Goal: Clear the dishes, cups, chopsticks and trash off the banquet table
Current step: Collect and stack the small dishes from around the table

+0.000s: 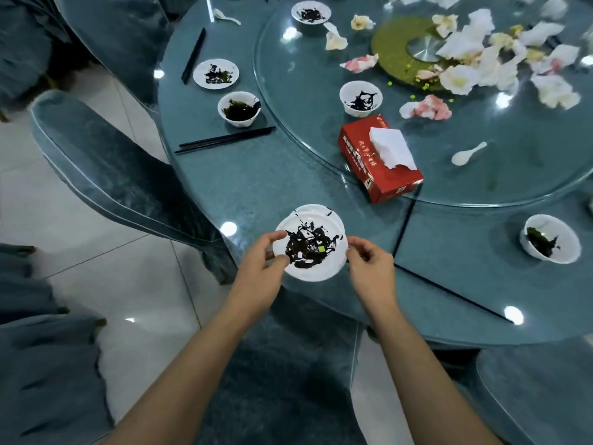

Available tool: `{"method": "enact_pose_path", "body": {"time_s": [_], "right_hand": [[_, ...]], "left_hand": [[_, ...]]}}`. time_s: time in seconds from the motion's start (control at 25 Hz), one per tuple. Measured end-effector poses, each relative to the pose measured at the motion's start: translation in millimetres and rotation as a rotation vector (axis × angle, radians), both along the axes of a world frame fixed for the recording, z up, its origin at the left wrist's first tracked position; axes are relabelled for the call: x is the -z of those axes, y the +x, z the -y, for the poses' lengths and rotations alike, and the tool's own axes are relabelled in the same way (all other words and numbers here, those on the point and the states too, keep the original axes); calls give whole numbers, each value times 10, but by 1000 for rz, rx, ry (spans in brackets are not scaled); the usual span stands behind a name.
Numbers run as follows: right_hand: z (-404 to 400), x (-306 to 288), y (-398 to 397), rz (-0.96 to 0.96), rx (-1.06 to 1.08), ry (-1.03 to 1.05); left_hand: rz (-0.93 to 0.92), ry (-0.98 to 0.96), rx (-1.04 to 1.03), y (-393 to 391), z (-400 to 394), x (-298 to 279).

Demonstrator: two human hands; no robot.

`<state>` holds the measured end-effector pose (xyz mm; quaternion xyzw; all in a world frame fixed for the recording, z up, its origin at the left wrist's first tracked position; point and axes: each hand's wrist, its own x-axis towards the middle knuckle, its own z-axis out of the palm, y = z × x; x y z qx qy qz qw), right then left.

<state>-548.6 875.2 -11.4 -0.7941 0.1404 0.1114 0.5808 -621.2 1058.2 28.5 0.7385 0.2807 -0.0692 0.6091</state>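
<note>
Plates first: a small stack of white plates smeared with dark sauce sits near the front edge of the teal banquet table, and both hands are on it. Left hand pinches the left rim between thumb and curled fingers, right hand pinches the right rim the same way. Can't tell if the stack is lifted or still resting on the tabletop. Behind it, a red tissue box straddles the edge of the glass turntable. Off to the left there's a dirty bowl with a pair of black chopsticks just in front of it, and a dirty saucer further back beside another pair of chopsticks. Another dirty bowl sits at the right edge, one more on the turntable, plus a white spoon and a mess of crumpled napkins around the centre.
</note>
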Motion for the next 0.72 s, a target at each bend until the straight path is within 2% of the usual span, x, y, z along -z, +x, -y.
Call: {"method": "enact_pose_path", "body": {"time_s": [0.32, 0.72], "right_hand": [[-144, 396, 268, -58, 27, -56], [-189, 469, 399, -63, -54, -113]], "left_hand": [[-32, 22, 44, 431, -61, 501], [-102, 46, 125, 676, -116, 704]]}}
